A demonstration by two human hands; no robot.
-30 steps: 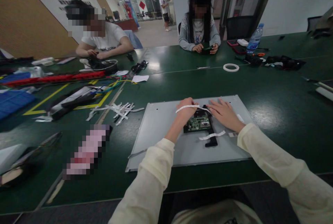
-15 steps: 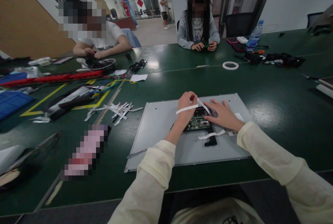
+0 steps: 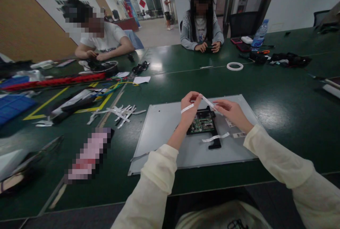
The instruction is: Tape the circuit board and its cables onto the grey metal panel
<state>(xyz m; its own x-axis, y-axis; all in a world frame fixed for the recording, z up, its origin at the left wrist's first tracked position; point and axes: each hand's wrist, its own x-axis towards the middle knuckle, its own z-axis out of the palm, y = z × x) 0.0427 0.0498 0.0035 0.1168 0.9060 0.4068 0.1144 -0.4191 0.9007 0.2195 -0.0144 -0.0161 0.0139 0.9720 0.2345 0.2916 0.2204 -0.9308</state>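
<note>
Between my two hands a short strip of white tape (image 3: 207, 101) is stretched, one end pinched by each. My left hand (image 3: 190, 106) is closed on its upper left end, and a second white strip (image 3: 187, 108) lies across the back of that hand. My right hand (image 3: 230, 111) pinches the lower right end. Below them a green circuit board (image 3: 202, 125) in a black frame (image 3: 217, 140) rests on a flat grey panel (image 3: 159, 140). Another white strip (image 3: 215, 137) lies across the frame's lower arm.
Left of the panel are a pile of white strips (image 3: 124, 113) and a phone-like pinkish object (image 3: 90, 154). A tape roll (image 3: 234, 66) and a water bottle (image 3: 259, 35) stand farther back. Two people sit across the green table (image 3: 170, 83).
My right hand has lifted off the board and now pinches the tape's lower end. The strip has risen with it, and more of the board shows.
</note>
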